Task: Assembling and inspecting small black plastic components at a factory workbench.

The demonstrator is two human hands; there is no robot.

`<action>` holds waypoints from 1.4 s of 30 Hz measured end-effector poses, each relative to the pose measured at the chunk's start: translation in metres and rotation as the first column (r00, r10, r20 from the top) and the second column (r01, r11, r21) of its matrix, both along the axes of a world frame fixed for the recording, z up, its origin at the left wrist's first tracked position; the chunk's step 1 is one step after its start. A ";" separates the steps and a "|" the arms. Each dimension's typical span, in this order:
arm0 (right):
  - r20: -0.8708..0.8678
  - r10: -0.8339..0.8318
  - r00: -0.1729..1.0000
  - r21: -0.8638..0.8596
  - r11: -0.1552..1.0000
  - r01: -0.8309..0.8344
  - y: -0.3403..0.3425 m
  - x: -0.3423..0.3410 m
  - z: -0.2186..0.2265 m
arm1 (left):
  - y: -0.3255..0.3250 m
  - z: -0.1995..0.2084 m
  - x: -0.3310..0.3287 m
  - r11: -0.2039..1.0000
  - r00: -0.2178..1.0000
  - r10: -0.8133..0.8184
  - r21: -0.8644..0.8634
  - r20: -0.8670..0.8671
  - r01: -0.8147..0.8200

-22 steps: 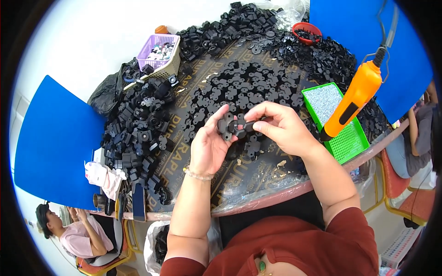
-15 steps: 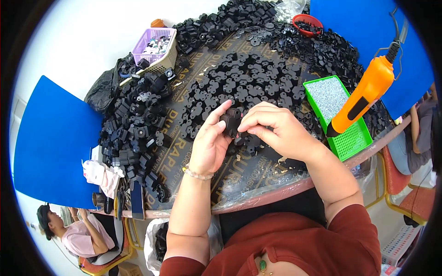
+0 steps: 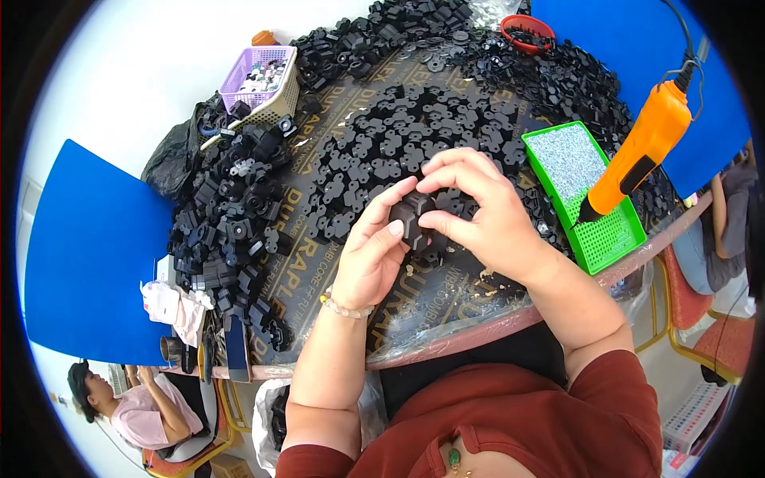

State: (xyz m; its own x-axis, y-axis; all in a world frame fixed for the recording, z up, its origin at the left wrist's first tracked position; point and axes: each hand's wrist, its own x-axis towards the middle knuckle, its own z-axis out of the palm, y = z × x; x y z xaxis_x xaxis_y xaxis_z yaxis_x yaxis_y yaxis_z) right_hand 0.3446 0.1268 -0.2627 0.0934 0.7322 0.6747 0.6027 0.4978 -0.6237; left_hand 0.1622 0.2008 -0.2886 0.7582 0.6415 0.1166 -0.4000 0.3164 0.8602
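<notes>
Over the near middle of the table, a small black faceted plastic housing is held between my two hands. My left hand grips it from the left, thumb on its near face and fingers behind. Curved round its right side is my right hand, thumb and fingertips closed on the part; the palm is away from it. Beyond the hands lie many flat black plastic plates, spread in a layer. Some loose black pieces under my hands are partly hidden.
An orange electric screwdriver hangs by its cord above a green tray of small silvery screws at right. Black housings are heaped at left, beside a purple basket. A red bowl stands far right. Another person sits lower left.
My right hand has opened wider from its pinch and now wraps the housing's right side with thumb and fingers. The housing has turned and shifted slightly right. The view has shifted a little.
</notes>
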 end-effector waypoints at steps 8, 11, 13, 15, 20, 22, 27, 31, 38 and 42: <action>0.095 0.100 0.990 -0.099 0.991 -0.091 -0.007 -0.005 0.003 | -0.002 0.000 0.003 0.996 0.997 0.076 0.045 0.008 -0.076; 0.224 0.045 0.974 -0.027 0.999 -0.040 -0.005 -0.007 0.002 | 0.000 -0.002 0.002 0.997 0.997 0.073 0.004 0.013 -0.073; 0.303 0.003 0.953 0.011 1.000 -0.006 -0.006 -0.005 0.004 | -0.001 -0.001 0.003 0.998 0.997 0.060 -0.033 0.039 -0.059; 0.320 -0.025 0.947 0.048 0.999 0.010 -0.006 -0.005 0.004 | -0.002 0.000 0.003 0.998 0.995 0.057 -0.042 0.079 -0.054; 0.258 0.023 0.966 0.064 0.997 -0.041 -0.007 -0.003 0.006 | 0.000 -0.001 0.002 0.997 0.992 0.064 -0.052 0.111 -0.059; 0.257 -0.016 0.966 0.084 0.996 -0.006 -0.009 0.000 0.010 | 0.003 0.002 0.000 0.997 0.992 0.080 -0.028 0.099 -0.077; 0.172 0.050 0.984 0.021 0.998 -0.054 -0.008 0.004 0.010 | 0.002 0.002 0.001 0.995 0.991 0.084 -0.065 0.109 -0.077; 0.181 0.063 0.981 0.022 0.997 -0.068 -0.007 0.004 0.008 | 0.002 -0.001 0.003 0.999 0.989 0.031 -0.034 0.147 -0.027; 0.312 -0.020 0.950 0.036 0.999 0.009 -0.007 0.000 0.007 | -0.003 0.011 -0.001 0.998 0.997 0.030 -0.055 0.076 -0.025; 0.010 0.084 0.996 -0.076 0.994 -0.083 -0.017 0.005 0.024 | 0.005 0.036 -0.025 0.974 0.983 0.183 0.138 -0.013 -0.179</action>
State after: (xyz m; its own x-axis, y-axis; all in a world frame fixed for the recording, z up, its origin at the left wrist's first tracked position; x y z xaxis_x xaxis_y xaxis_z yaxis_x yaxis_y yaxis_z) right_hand 0.3498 0.1101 -0.2385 0.0213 0.7858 0.6181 0.5695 0.4986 -0.6535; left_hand 0.1369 0.2060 -0.2524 0.6348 0.7478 0.1945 -0.4175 0.1202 0.9007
